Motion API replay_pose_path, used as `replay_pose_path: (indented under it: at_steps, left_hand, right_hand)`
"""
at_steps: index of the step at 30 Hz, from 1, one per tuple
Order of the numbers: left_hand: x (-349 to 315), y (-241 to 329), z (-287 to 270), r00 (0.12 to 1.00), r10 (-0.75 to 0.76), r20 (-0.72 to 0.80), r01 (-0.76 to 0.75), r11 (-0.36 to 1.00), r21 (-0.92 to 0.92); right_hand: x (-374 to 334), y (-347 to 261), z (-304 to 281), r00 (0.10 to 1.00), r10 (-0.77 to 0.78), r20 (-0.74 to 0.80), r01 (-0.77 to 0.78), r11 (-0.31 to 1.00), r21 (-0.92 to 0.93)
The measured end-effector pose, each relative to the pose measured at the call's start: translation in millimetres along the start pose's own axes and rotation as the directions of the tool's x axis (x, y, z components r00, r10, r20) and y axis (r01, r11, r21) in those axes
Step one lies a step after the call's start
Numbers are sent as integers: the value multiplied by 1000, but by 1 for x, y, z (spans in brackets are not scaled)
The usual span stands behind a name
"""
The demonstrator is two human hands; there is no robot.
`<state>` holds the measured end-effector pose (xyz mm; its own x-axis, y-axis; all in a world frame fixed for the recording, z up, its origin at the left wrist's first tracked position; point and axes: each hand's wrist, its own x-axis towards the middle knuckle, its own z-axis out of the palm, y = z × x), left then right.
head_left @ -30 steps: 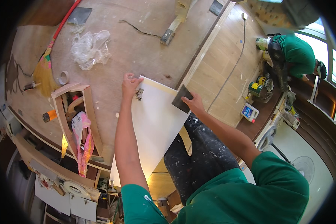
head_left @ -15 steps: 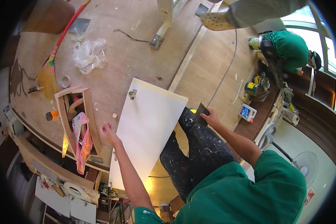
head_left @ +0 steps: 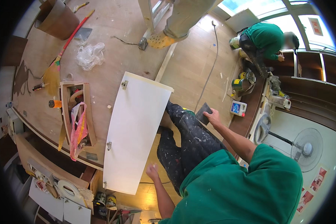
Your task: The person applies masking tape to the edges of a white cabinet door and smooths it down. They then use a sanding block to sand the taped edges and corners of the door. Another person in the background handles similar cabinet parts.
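Observation:
A white cabinet door panel [head_left: 136, 119] with metal hinges lies before me, to the left of my paint-spattered dark trousers. My left hand [head_left: 152, 172] is by the panel's right edge near its lower end. Its fingers are curled together, and whatever they may hold is too small to see. In my right hand [head_left: 213, 118] is a dark, flat, rectangular scraper blade [head_left: 203, 112], gripped by one end over my right knee.
Left of the panel sits a wooden tool box [head_left: 89, 130] with a pink plastic bag. Beyond are a broom [head_left: 52, 76], a clear bag [head_left: 90, 56] and another person's shoe [head_left: 161, 42]. A co-worker [head_left: 265, 39] bends near paint cans [head_left: 239, 84]. A fan [head_left: 306, 146] stands right.
My left hand has swung from the panel's left side to its right edge, nearer my body. The right hand still grips the scraper. The other person's foot has come down by the ladder.

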<state>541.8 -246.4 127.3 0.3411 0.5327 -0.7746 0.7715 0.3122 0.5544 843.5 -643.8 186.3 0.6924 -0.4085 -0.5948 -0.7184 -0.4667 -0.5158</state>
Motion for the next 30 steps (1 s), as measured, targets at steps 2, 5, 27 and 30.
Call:
replay_pose_path:
  at_steps: [2,5,27,30]
  left_hand:
    - [-31,-62,-33,972,-204,114,209,977,-33]
    - [-92,-102,-37,981,-182,65,114,818,564]
    - [-96,181,266,784,477,399,-601,745,289]
    - [-112,168,263,766,501,404,-628,718,300]
  right_hand:
    - [-1,-17,-3,999,-45,-17,45,999,1]
    - [13,-41,1,985,-172,3,171,984,40]
    - [43,-98,10,781,-277,560,501,814,-295]
    - [-5,-95,35,803,-214,556,453,825,-337]
